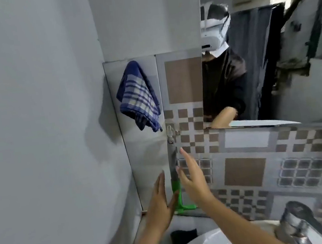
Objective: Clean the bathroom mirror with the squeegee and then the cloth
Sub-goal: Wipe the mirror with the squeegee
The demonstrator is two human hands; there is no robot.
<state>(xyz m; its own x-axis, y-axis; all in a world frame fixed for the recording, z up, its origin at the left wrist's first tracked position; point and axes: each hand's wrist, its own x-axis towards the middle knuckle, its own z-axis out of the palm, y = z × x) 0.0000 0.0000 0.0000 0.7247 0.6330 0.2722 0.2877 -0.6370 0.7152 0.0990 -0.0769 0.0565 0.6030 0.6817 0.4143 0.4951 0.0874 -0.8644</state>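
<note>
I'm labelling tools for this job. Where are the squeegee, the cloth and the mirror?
squeegee [177, 188]: head view, on its green handle section.
cloth [139, 96]: head view, on the checked middle of the hanging fabric.
mirror [312, 91]: head view, on the glass, right part.

The cloth [138, 96] hangs left of the mirror [268, 47], squeegee [176, 180] hanging below it.

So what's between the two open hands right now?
In the head view, the green-headed squeegee hangs from a wall hook, directly between the left hand and right hand. Neither hand has closed on it, though the left fingers look near its head.
</note>
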